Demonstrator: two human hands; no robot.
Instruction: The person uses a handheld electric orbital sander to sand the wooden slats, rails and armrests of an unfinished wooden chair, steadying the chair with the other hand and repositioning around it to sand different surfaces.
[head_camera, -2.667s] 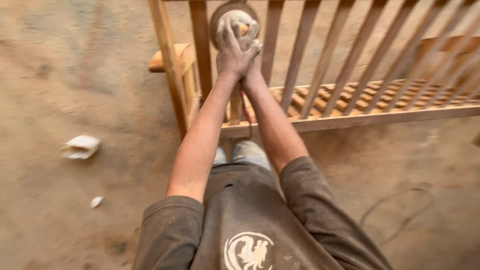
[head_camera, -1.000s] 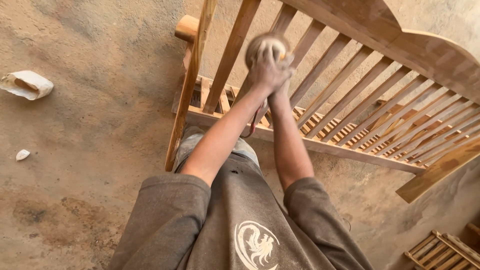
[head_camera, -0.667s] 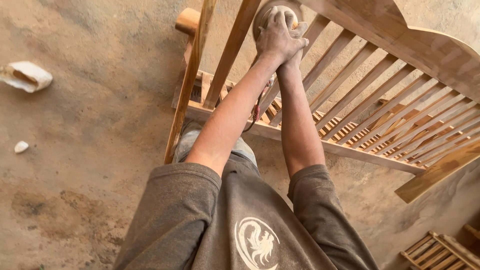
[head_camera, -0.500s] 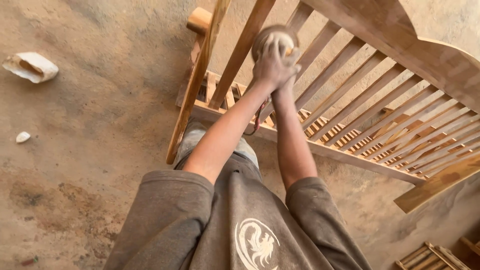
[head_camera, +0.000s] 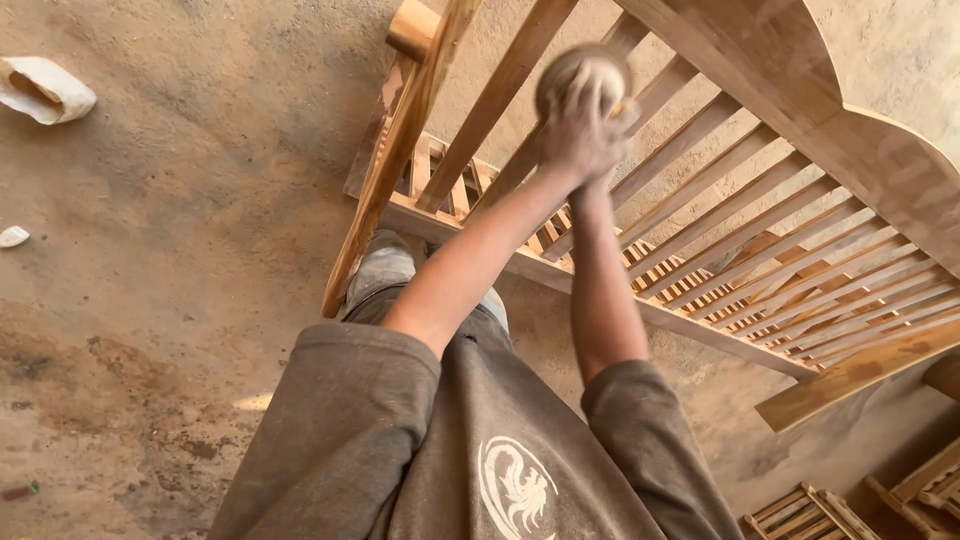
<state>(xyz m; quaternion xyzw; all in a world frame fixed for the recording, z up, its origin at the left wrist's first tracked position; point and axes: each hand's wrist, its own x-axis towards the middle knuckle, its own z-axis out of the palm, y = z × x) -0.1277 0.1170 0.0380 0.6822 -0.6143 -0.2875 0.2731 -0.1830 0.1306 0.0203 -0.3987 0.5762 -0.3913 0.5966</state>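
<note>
- The person's grey shirt fills the near edge, both bare arms stretched forward.
- Both hands are stacked on a pale round pad, blurred, pressed against a slat of the wooden bench.
- The left hand lies on top, fingers curled over the pad.
- The right hand is mostly hidden beneath; I cannot tell its grip.
- Beyond, on the dusty floor, a crumpled white scrap lies near the far left corner.
</note>
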